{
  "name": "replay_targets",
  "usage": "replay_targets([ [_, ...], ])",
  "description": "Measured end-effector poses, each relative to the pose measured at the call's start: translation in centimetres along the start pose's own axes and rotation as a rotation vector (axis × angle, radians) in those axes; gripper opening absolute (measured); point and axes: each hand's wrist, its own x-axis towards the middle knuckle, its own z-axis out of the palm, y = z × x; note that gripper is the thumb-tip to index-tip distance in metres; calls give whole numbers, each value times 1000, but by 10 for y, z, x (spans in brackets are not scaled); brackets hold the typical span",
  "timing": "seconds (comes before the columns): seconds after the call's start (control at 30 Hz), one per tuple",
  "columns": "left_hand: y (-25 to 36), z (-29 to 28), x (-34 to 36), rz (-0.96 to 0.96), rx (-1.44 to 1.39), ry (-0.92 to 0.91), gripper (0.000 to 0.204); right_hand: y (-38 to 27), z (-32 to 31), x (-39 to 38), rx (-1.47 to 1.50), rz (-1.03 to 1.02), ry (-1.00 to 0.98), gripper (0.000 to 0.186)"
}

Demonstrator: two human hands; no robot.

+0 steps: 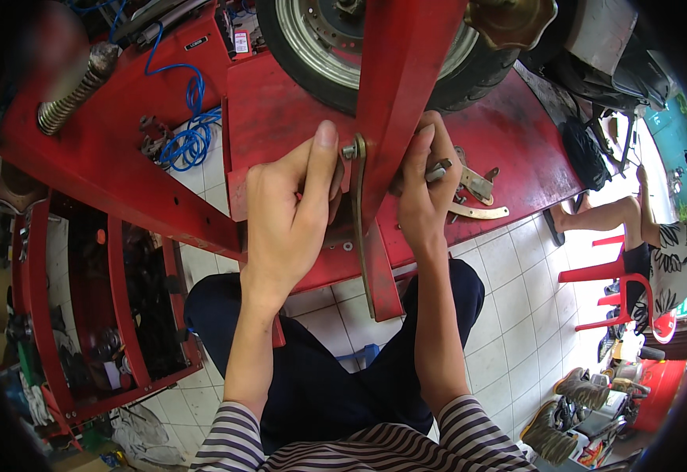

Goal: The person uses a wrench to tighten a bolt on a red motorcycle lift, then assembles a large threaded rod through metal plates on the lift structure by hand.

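Two hands, one bolt, red post in between

So the bolt [349, 151] sits at the top of the long metal strip [361, 228], on the left side of the red post [398, 79]. Left hand [284, 208] is half curled, fingertip right beside the bolt; can't tell if it's gripping anything. Right hand [428, 181] is on the other side, fingers closed on a small metal piece [438, 170].

My two cents: steady the strip with one hand, line the bolt up square, and turn by feel before putting any muscle into it. Cross-threading would be the worry.

The post is the main nuisance, since it splits the hands. The tyre [304, 71] crowds the space beyond. Loose brackets [477, 186] and a curved bar [481, 212] lie on the red table [528, 149] by the right hand, easy to knock. Blue hose [190, 145] is coiled off left, out of the way.
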Motion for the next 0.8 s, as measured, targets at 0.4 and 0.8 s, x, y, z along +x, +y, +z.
replay_targets([
  [0.4,-8,-10,5,135,-218,114,36,9,-1,-2,70,-16,65,32],
  [0.8,0,-19,-6,195,-67,204,30,15,-43,2,78,-227,295,39],
])
